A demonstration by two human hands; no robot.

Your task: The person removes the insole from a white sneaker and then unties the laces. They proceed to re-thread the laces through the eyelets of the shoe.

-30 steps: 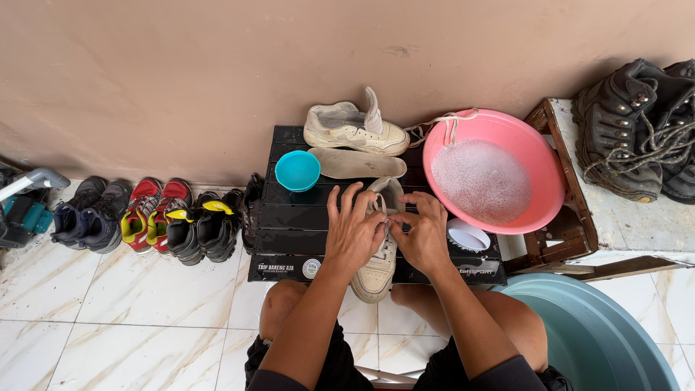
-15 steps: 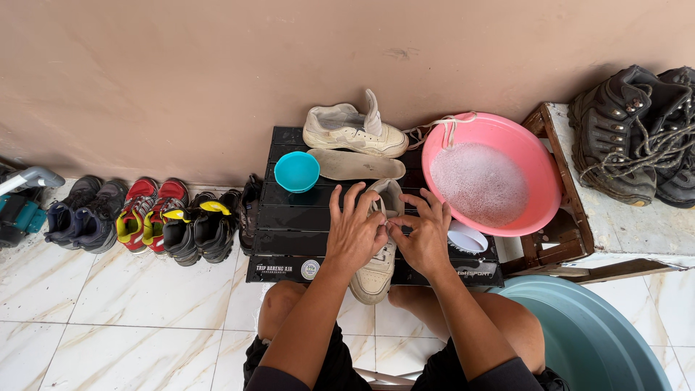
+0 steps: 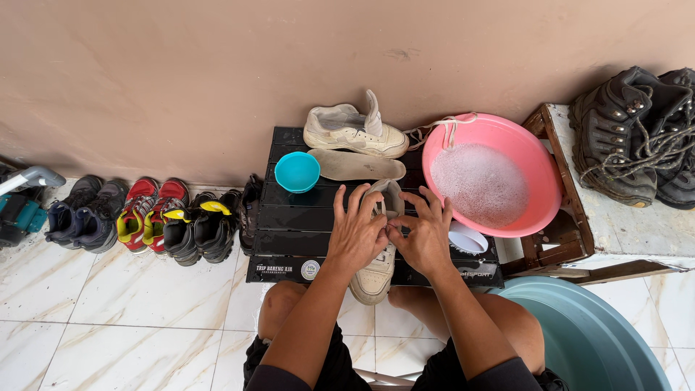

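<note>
White marble floor tiles met a tan wall, and a low black bench stood against it. Both hands, left hand and right hand, pinched the laces of a cream sneaker at the bench's 6 o'clock edge, other fingers spread. At 2 o'clock sat a pink basin of suds; at 11 o'clock, a teal bowl.

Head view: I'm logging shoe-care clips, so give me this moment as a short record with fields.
Left hand: on the laces of the cream sneaker
Right hand: pinching the same laces
Surface: black slatted table
Behind: second cream sneaker, insole, teal cup
Right: pink basin of foamy water
Floor, left: row of small shoes
</note>
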